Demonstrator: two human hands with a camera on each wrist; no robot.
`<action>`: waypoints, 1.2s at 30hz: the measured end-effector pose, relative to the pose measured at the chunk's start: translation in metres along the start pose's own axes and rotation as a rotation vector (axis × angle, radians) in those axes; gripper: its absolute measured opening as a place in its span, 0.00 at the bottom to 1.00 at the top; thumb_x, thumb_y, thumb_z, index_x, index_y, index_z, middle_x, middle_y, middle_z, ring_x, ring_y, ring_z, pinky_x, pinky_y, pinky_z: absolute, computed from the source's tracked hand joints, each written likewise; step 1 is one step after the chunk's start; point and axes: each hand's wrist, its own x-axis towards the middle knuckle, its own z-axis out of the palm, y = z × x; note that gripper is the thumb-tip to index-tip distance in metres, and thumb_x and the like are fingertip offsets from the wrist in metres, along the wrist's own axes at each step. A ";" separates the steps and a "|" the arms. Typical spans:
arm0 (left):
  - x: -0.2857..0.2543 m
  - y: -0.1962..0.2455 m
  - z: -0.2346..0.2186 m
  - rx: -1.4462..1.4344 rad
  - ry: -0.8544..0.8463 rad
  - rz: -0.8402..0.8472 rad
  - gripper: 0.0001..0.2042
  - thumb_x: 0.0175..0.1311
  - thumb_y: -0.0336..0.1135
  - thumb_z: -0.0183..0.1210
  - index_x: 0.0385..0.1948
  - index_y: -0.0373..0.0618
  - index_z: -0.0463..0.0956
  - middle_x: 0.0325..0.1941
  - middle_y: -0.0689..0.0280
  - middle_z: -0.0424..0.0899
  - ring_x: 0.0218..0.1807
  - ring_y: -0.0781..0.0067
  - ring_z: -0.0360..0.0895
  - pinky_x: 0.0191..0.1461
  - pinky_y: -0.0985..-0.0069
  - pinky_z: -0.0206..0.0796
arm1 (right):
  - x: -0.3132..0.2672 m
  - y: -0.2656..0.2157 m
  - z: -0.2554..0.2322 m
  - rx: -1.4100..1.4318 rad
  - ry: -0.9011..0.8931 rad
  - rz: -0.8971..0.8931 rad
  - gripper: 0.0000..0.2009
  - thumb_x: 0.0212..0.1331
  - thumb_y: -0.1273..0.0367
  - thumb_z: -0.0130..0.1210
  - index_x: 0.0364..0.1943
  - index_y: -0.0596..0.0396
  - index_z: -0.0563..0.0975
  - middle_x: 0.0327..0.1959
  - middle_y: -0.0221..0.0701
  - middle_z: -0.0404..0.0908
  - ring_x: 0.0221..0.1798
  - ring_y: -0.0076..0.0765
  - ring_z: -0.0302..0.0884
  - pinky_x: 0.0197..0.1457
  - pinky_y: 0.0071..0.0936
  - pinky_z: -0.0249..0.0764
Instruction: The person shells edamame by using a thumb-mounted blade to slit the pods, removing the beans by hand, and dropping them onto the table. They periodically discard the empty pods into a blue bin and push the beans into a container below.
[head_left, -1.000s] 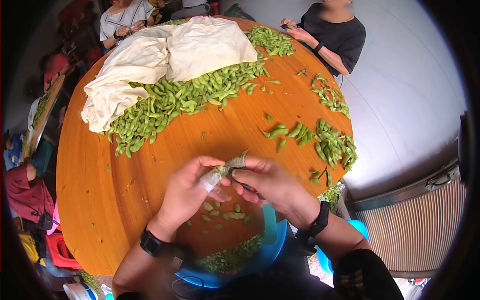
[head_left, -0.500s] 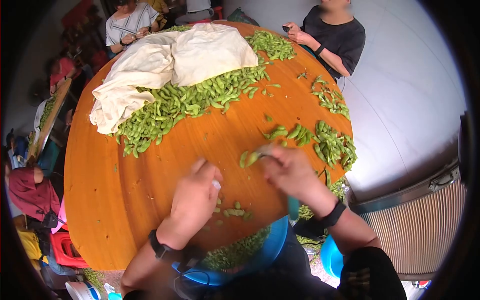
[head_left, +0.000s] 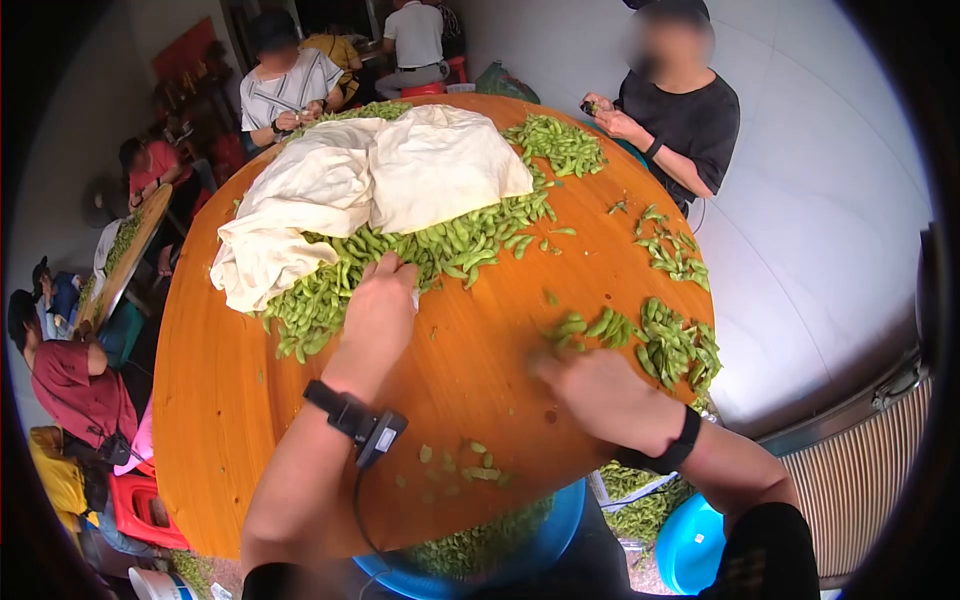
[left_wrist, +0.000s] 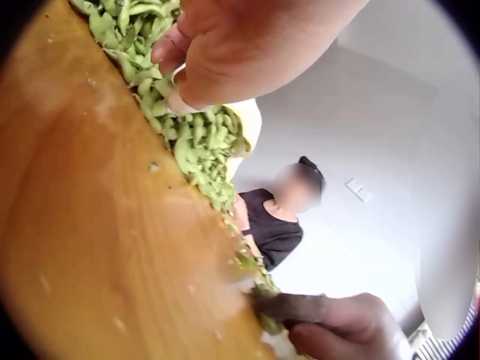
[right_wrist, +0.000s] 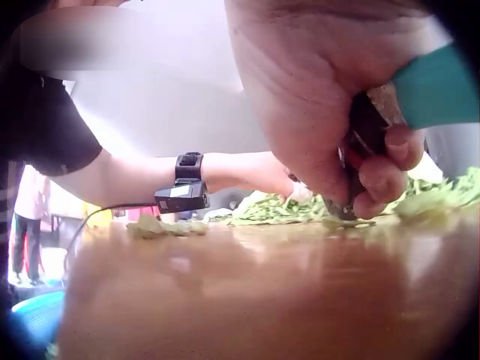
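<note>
My left hand reaches into the near edge of a heap of green soybean pods, beside the cream cloth. In the left wrist view its thumb, wrapped in white, and a finger touch the pods, with a gap between them. My right hand, blurred in the head view, is low over the table near a smaller group of pods. Its fingers curl round a dark tool with a red part and a teal part; I cannot tell what kind of tool it is.
Loose pale green beans lie near the table's front edge. Below it stands a blue basin with green pieces inside. Another blue tub is on the floor at right. Across the round table sit people with more pods.
My hands were together over the table's front, then parted. The left went forward to the big heap; the right moved right, towards the smaller pods. The head view has tilted up.
</note>
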 end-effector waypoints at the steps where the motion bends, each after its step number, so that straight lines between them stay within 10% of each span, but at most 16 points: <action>1: 0.004 -0.005 0.004 -0.013 -0.011 -0.016 0.09 0.51 0.20 0.56 0.34 0.39 0.78 0.41 0.54 0.77 0.45 0.49 0.76 0.47 0.60 0.71 | -0.005 0.008 0.000 -0.003 0.002 -0.002 0.10 0.53 0.76 0.48 0.41 0.62 0.73 0.32 0.45 0.80 0.36 0.54 0.82 0.34 0.44 0.78; 9: -0.017 0.001 -0.002 -0.167 -0.025 -0.066 0.11 0.58 0.18 0.53 0.41 0.39 0.78 0.41 0.55 0.80 0.36 0.55 0.81 0.40 0.67 0.74 | -0.022 0.035 0.008 0.082 0.135 0.307 0.11 0.55 0.75 0.49 0.41 0.56 0.79 0.29 0.46 0.78 0.28 0.58 0.76 0.32 0.43 0.74; 11: -0.034 0.031 -0.021 -0.718 -0.252 -0.427 0.14 0.60 0.16 0.49 0.45 0.38 0.77 0.39 0.60 0.83 0.32 0.71 0.82 0.33 0.77 0.73 | -0.010 0.027 0.022 0.462 0.497 -0.018 0.11 0.58 0.76 0.50 0.44 0.56 0.78 0.24 0.40 0.78 0.21 0.47 0.75 0.27 0.37 0.72; 12: -0.042 0.044 -0.030 -0.719 -0.263 -0.424 0.14 0.60 0.16 0.49 0.45 0.38 0.77 0.39 0.60 0.83 0.32 0.71 0.82 0.33 0.77 0.73 | -0.008 0.010 0.015 0.828 0.302 0.167 0.10 0.64 0.73 0.50 0.47 0.54 0.78 0.23 0.28 0.77 0.19 0.26 0.72 0.23 0.24 0.68; 18: -0.085 0.079 -0.054 -1.281 -0.433 -0.544 0.26 0.63 0.15 0.44 0.64 0.47 0.69 0.46 0.66 0.81 0.33 0.81 0.79 0.37 0.84 0.74 | 0.012 -0.040 0.007 1.471 -0.090 0.393 0.09 0.70 0.67 0.47 0.44 0.53 0.78 0.25 0.20 0.76 0.19 0.12 0.68 0.18 0.12 0.62; 25: -0.098 0.086 -0.046 -1.263 -0.359 -0.468 0.26 0.64 0.15 0.43 0.62 0.49 0.71 0.42 0.68 0.81 0.33 0.82 0.77 0.39 0.84 0.73 | 0.005 -0.049 0.017 1.443 -0.052 0.402 0.08 0.70 0.68 0.47 0.42 0.54 0.78 0.23 0.21 0.75 0.19 0.13 0.68 0.18 0.14 0.62; 36: -0.086 0.066 -0.052 -1.679 -0.685 -0.776 0.21 0.68 0.22 0.49 0.63 0.46 0.70 0.39 0.68 0.80 0.34 0.80 0.76 0.40 0.80 0.74 | 0.006 -0.049 0.025 1.776 -0.088 0.468 0.07 0.70 0.69 0.48 0.38 0.53 0.78 0.21 0.20 0.74 0.16 0.13 0.64 0.16 0.15 0.58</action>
